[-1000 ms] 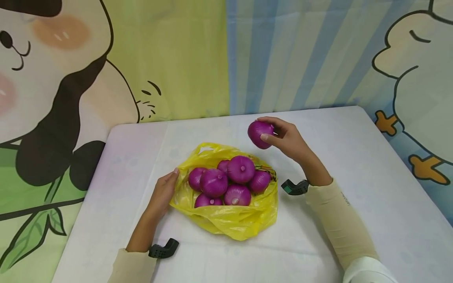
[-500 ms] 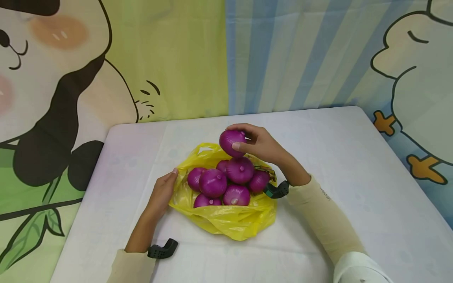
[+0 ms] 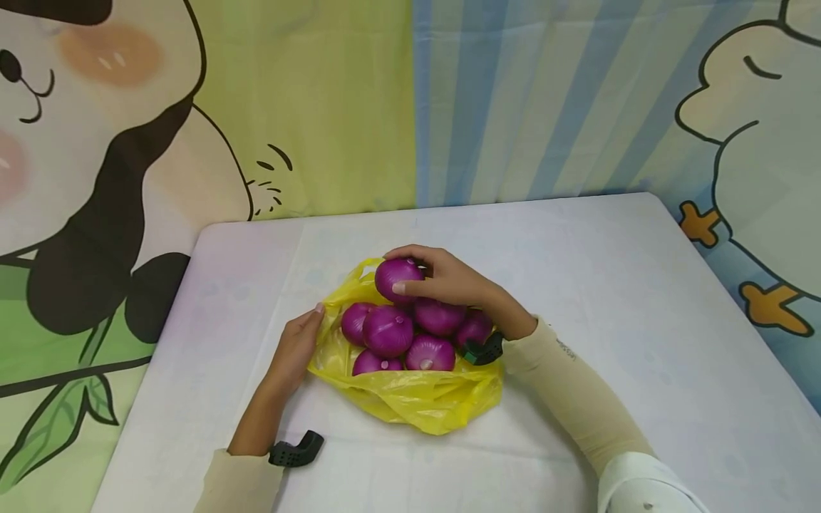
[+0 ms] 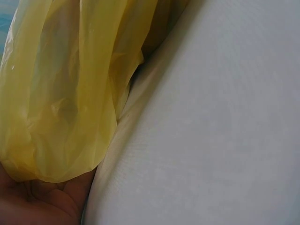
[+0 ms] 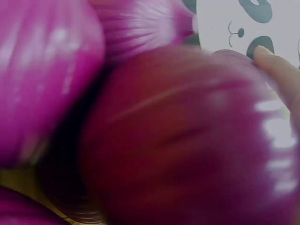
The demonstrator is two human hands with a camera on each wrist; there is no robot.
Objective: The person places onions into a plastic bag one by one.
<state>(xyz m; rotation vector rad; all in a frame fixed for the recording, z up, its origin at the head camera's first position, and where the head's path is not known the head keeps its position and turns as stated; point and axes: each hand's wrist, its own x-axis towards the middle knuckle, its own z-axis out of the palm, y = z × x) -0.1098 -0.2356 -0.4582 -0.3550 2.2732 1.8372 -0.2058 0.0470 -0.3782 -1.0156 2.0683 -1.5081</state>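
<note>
My right hand (image 3: 452, 278) grips a purple onion (image 3: 393, 279), thumb on its near side and fingers over its top. That onion sits at the back of a yellow plastic bag (image 3: 423, 399), overlapping the pile. Several more purple onions (image 3: 388, 331) lie heaped in the open bag. My left hand (image 3: 298, 349) holds the bag's left edge, thumb at the rim. In the left wrist view, the bag (image 4: 61, 108) hangs over the left palm (image 4: 42, 201). Up close in the right wrist view are onions (image 5: 187, 140), with a fingertip (image 5: 265, 54) at the right.
The bag stands on a table with a white cloth (image 3: 609, 285). Behind it hangs a backdrop (image 3: 346, 107) with cartoon animals and blue stripes. Black wrist cameras (image 3: 297, 449) are strapped to both wrists, the right one overlapping the bag's right side.
My right hand has carried the onion leftward and down, from beyond the bag's right rear to the back of the pile. My left hand has stayed at the bag's edge.
</note>
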